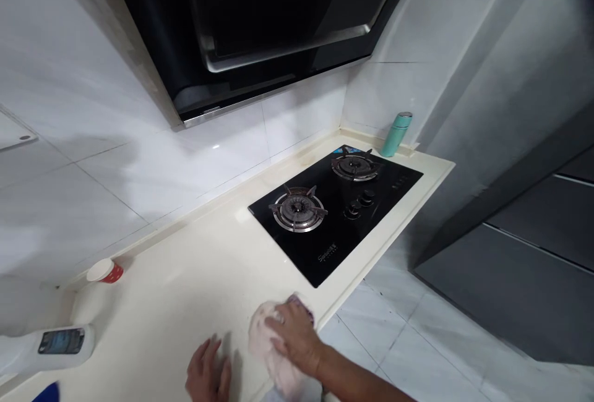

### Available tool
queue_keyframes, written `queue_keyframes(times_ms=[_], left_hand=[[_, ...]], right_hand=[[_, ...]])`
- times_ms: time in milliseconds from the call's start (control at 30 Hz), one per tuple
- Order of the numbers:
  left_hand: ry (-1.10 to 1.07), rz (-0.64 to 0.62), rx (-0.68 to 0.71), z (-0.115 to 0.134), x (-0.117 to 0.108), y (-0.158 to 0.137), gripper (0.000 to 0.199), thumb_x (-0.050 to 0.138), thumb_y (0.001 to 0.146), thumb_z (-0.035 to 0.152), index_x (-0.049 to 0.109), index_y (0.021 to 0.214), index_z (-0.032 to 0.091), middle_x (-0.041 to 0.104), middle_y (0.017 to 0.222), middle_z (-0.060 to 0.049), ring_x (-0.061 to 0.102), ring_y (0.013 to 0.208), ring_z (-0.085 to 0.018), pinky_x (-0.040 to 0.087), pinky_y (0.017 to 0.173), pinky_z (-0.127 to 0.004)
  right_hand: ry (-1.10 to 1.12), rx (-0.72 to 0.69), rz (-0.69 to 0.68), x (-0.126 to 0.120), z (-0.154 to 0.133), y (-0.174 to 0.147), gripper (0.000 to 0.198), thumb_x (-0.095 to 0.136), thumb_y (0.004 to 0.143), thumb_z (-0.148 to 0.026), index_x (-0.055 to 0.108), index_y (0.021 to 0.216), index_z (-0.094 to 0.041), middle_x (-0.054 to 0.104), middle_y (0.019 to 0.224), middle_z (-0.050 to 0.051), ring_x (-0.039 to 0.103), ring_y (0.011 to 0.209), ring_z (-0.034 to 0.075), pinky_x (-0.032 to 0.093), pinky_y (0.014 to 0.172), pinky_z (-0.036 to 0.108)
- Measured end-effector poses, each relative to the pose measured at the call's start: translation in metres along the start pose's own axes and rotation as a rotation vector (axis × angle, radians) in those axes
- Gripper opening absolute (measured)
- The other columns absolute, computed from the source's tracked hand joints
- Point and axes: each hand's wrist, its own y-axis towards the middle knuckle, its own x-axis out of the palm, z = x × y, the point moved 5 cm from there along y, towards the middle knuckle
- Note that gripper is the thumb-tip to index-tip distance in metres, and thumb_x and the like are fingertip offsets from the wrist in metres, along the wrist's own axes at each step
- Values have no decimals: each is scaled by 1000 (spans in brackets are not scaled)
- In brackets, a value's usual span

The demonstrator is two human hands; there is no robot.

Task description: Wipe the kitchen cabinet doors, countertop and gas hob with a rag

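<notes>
While the right hand (294, 337) bends over a pale, crumpled cloth (264, 331) with its fingers partly closed on it, the left hand (204, 374) is half open and holds nothing. I can't tell if the left fingertips touch the desk (185, 290) or are just above it. The right hand presses from on top, maybe to keep the soft cloth bunched and pushed against the desk. The cloth is right under that hand, to the right of the left hand, by the desk's front edge. Just past it is a black stove (320, 266), set into the desk so its top sits low. A green flask (396, 136) stands behind the stove's far end, maybe to be out of the way. Off to the left are a red and white cup (111, 272) near the wall and a white bottle (28, 355).
</notes>
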Motion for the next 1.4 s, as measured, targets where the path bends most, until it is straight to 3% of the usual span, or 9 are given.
queue_keyframes(times_ms=[100, 300, 433, 533, 733, 933, 1067, 1167, 1400], left_hand=[[94, -71, 27, 36, 18, 33, 38, 42, 97, 37, 64, 123, 21, 60, 134, -15, 53, 128, -29, 48, 102, -51], [158, -112, -59, 56, 30, 59, 41, 42, 98, 37, 61, 130, 19, 56, 140, -17, 45, 135, -32, 38, 109, -55], [168, -108, -80, 57, 26, 57, 39, 42, 97, 36, 63, 128, 21, 57, 139, -14, 46, 134, -30, 37, 108, -52], [185, -105, -91, 58, 24, 57, 38, 42, 97, 36, 63, 126, 23, 58, 138, -13, 48, 132, -29, 37, 108, -50], [218, -155, -122, 61, 22, 59, 41, 37, 99, 38, 61, 129, 24, 55, 141, -12, 45, 135, -27, 35, 110, -51], [205, -193, -148, 61, 21, 61, 46, 32, 99, 42, 61, 129, 24, 54, 142, -12, 45, 135, -29, 35, 111, -53], [185, -199, -167, 55, 22, 60, 48, 31, 99, 45, 61, 130, 26, 53, 144, -11, 45, 135, -29, 35, 111, -54], [183, -196, -168, 50, 27, 60, 49, 31, 98, 49, 60, 131, 27, 53, 145, -10, 44, 137, -28, 35, 111, -53], [201, -220, -187, 45, 33, 60, 50, 31, 96, 50, 58, 132, 28, 53, 147, -9, 44, 137, -27, 34, 113, -53]], right_hand=[[-28, 133, 178, -37, 66, -18, 35, 58, 91, -29, 66, 125, -28, 59, 117, 11, 55, 104, 26, 51, 89, 43], [24, 313, 166, -134, 164, -12, 42, 46, 97, -45, 60, 134, -30, 56, 123, 6, 58, 110, 18, 50, 101, 31], [-89, 602, 232, -187, 220, 37, 52, 40, 98, -51, 54, 143, -28, 45, 143, 12, 46, 130, 30, 41, 110, 51], [-134, 770, 216, -186, 243, 65, 61, 47, 93, -57, 49, 147, -29, 33, 154, 16, 33, 138, 45, 30, 105, 72], [-339, 696, 115, -128, 190, 68, 64, 52, 92, -58, 46, 150, -30, 25, 161, 17, 26, 141, 48, 25, 105, 72], [-149, 268, -69, -67, 77, 50, 44, 59, 92, -47, 59, 134, -35, 37, 156, 10, 29, 139, 43, 23, 107, 70], [-63, -65, -105, -53, 64, 32, 43, 60, 91, -42, 58, 133, -35, 38, 155, 6, 29, 140, 36, 23, 111, 63], [-97, 35, 41, -79, 120, 25, 38, 57, 92, -34, 62, 129, -31, 45, 149, 6, 35, 134, 33, 27, 110, 57], [-252, 556, 244, -199, 302, 30, 36, 45, 93, -36, 69, 118, -26, 54, 141, 8, 44, 126, 31, 35, 103, 54]])
